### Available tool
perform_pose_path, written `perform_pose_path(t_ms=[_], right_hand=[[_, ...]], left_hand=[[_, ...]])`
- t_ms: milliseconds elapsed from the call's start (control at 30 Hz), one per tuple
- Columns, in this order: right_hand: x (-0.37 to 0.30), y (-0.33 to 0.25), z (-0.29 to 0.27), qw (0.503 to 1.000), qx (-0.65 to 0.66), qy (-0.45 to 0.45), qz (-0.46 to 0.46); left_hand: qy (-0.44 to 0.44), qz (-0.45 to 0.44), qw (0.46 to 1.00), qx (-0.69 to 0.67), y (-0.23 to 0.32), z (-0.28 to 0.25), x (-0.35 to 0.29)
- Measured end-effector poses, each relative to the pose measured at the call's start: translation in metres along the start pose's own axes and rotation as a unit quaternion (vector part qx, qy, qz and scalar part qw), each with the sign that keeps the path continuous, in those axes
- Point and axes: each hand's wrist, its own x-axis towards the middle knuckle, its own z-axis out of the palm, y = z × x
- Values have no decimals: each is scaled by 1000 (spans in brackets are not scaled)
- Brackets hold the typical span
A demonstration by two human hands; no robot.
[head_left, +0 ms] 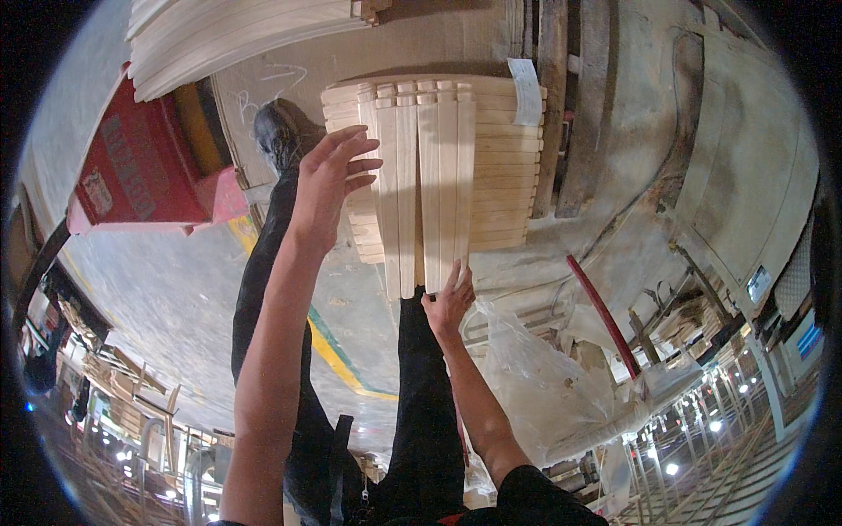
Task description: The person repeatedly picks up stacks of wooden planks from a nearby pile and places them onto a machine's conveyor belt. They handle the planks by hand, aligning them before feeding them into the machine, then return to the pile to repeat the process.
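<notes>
Several long pale wooden slats [399, 188] with shaped ends lie side by side in front of me. They rest lengthwise across a stack of similar wooden pieces [504, 188], and a narrow dark gap splits them in two groups. At their left edge is my left hand [331, 180], fingers stretched out and apart, holding nothing; whether its fingertips touch the wood I cannot tell. My right hand [450, 300] grips the near end of the right group, its thumb on one side and its fingers on the other. A white paper slip [526, 92] hangs over the stack's far right corner.
More long wooden pieces [237, 35] are piled at the far left. A red machine part or cart [145, 158] stands on the left. Clear plastic sheeting [544, 377] and a red bar [605, 316] are at the right. My dark-shoed foot [279, 131] is beside the stack.
</notes>
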Motion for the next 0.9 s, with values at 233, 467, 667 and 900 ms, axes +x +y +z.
perform_pose_path(t_ms=[233,467,667,900], right_hand=[[14,-14,-9,997,57,52,-1],[25,-24,-6,990,103,88,34],[26,-26,-10,987,143,72,24],[21,-25,1,983,155,102,1]], left_hand=[[5,-2,1000,-3,0,1,1],[9,-3,1000,-12,-1,1,3],[3,2,1000,-15,-2,-1,3],[6,2,1000,-10,-2,3,3]])
